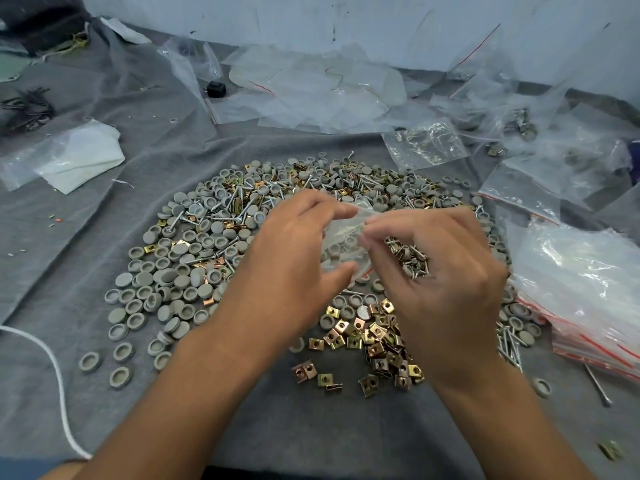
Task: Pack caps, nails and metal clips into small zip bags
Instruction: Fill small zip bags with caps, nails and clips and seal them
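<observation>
**Materials and finishes on the bench**

We list matt grey plastic caps [180, 249]; glossy brass-toned metal clips [375, 336]; bright silvery metal nails [509, 344]; thin, clear, shiny plastic zip bags [588, 282]; soft, matt grey cloth [104, 271]; white woven cord [59, 375].

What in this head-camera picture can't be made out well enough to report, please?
- Small zip bag between the left hand and right hand: motion-blurred; whether its mouth is open is unclear.
- Count of parts in the right palm: fingers cover most of them.
- Filled bags at far right: glare hides their contents.
- Stack of empty bags: cut off by the right edge.
</observation>
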`<state>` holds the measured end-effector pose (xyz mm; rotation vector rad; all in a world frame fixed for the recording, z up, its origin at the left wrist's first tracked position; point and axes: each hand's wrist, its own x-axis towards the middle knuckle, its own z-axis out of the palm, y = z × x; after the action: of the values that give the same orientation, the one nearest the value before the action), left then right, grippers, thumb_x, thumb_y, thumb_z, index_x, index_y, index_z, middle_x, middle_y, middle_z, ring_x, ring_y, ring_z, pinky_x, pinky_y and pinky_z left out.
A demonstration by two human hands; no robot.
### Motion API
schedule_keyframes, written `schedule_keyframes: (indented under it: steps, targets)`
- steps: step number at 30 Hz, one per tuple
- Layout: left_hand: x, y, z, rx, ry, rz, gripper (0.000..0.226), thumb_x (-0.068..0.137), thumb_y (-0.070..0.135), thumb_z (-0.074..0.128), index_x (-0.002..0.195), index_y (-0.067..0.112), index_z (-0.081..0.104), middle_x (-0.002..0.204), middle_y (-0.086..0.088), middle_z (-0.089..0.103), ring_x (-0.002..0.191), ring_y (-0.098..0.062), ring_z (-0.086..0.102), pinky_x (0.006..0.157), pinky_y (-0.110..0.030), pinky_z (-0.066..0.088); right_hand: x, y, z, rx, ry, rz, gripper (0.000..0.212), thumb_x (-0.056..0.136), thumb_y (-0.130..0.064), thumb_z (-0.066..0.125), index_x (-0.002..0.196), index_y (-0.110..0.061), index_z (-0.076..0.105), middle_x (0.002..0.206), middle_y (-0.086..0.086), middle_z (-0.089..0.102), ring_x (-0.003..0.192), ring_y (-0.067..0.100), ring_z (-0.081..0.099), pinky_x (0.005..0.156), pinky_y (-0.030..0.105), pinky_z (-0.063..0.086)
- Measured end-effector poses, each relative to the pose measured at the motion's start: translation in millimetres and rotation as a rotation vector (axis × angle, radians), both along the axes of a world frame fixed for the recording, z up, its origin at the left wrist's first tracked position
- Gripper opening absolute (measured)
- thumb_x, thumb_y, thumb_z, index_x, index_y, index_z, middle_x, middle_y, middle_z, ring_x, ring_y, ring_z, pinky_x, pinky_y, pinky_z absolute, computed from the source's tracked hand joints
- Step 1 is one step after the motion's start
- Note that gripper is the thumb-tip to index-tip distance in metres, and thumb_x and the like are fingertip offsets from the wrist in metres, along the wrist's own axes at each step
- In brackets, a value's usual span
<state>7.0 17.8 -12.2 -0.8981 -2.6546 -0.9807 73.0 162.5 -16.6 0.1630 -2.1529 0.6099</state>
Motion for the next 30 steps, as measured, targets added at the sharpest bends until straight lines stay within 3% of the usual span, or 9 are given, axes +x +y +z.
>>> schedule_keyframes:
  steps: [2,4,6,8,15,19,25,30]
  targets:
    - [-1,-2,1,0.017,0.01,0.015,0.057,0.079,0.041,0.076,0.132,0.03,0.059,0.119,0.021,0.05,0.098,0.0,0.046,0.092,-0.019,0.041,4,2,2,-0.025,-0.094,0.104,0.007,0.089,-0.016,0.077,0.089,-0.018,0.071,0.086,-0.012,0.066,0.077,0.005,0.054,0.076,0.012,0.039]
    - [-3,-4,1,0.038,0.018,0.026,0.057,0.077,0.036,0.079,0.131,0.027,0.06,0.119,0.018,0.052,0.096,0.001,0.045,0.092,-0.018,0.04,8,3,1,-0.031,-0.441,0.274,0.01,0.086,-0.03,0.075,0.086,-0.031,0.066,0.082,-0.019,0.061,0.074,0.003,0.055,0.07,0.016,0.044]
    - [-5,-6,0,0.038,0.029,0.038,0.057,0.077,0.026,0.083,0.13,0.024,0.062,0.12,0.012,0.055,0.095,0.0,0.044,0.092,-0.016,0.038,9,-1,-7,0.088,-0.894,0.339,0.02,0.081,-0.047,0.076,0.09,-0.034,0.063,0.085,-0.019,0.063,0.079,0.002,0.058,0.073,0.028,0.051]
    - [-6,-6,-1,0.03,0.032,0.046,0.058,0.075,0.021,0.084,0.129,0.023,0.062,0.12,0.01,0.056,0.094,0.0,0.043,0.091,-0.014,0.034,9,-7,-17,0.263,-1.064,0.319,0.033,0.078,-0.055,0.077,0.1,-0.037,0.061,0.089,-0.019,0.062,0.084,0.001,0.058,0.078,0.033,0.053]
    - [-5,-5,-3,0.024,0.038,0.047,0.057,0.077,0.024,0.083,0.129,0.026,0.061,0.121,0.014,0.053,0.096,0.0,0.043,0.09,-0.014,0.033,4,-11,-18,0.28,-1.021,0.249,0.024,0.09,-0.042,0.071,0.111,-0.037,0.062,0.1,-0.016,0.064,0.096,0.009,0.061,0.081,0.032,0.051]
    - [-6,-5,-3,0.035,0.033,0.049,0.058,0.076,0.023,0.084,0.129,0.026,0.062,0.12,0.015,0.054,0.095,-0.001,0.044,0.092,-0.015,0.034,5,-14,-17,0.362,-0.971,0.214,0.007,0.096,-0.039,0.059,0.101,-0.035,0.062,0.103,-0.013,0.058,0.101,0.012,0.059,0.079,0.035,0.05]
    - [-6,-6,-3,0.055,0.041,0.048,0.056,0.075,0.021,0.084,0.127,0.024,0.063,0.12,0.013,0.056,0.094,-0.001,0.044,0.093,-0.018,0.037,6,-19,-21,0.325,-0.953,0.227,0.026,0.089,-0.058,0.063,0.105,-0.037,0.062,0.107,-0.016,0.058,0.104,0.007,0.054,0.079,0.032,0.045]
    - [-6,-6,-3,0.051,0.037,0.048,0.056,0.076,0.023,0.084,0.128,0.025,0.063,0.119,0.014,0.055,0.095,-0.002,0.045,0.091,-0.016,0.036,6,-18,-19,0.303,-0.951,0.247,0.013,0.094,-0.047,0.062,0.1,-0.036,0.063,0.103,-0.015,0.057,0.104,0.009,0.055,0.077,0.031,0.043]
